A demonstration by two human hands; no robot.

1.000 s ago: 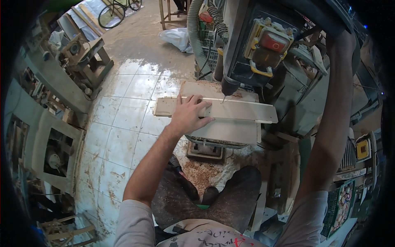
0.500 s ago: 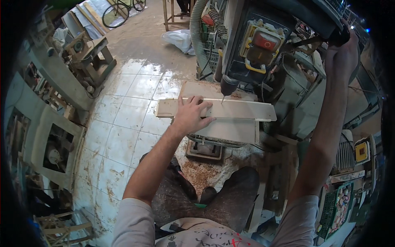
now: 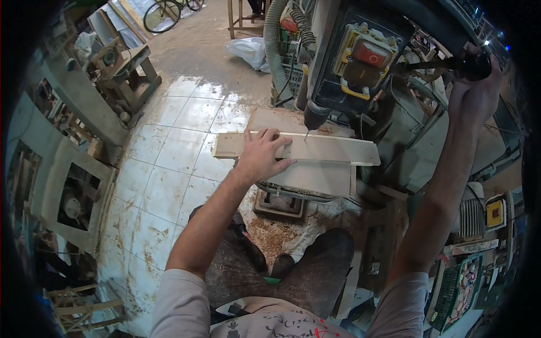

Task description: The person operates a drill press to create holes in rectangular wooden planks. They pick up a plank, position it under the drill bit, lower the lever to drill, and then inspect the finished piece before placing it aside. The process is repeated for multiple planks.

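A long pale wooden board (image 3: 332,147) lies across the drill press table, over a wider flat panel (image 3: 315,177). My left hand (image 3: 262,153) grips the board left of its middle, fingers at the far edge and thumb toward the near side. Just right of that hand, the drill bit (image 3: 306,136) points down at the board from its dark chuck (image 3: 315,117); whether the tip touches the wood I cannot tell. Up at the right, my right hand (image 3: 478,84) is closed around the black knob (image 3: 477,63) of the drill press feed lever.
A red-and-yellow switch box (image 3: 363,59) is on the machine's front. Wood shavings (image 3: 276,234) cover the floor by my feet. A ribbed hose (image 3: 273,50) hangs behind. To the right stands a green crate (image 3: 457,293); on the left, a wooden frame (image 3: 73,194) and a small bench (image 3: 127,73).
My right hand and the lever knob have come slightly down and toward me. My left hand stays in place on the board. The view has shifted a little.
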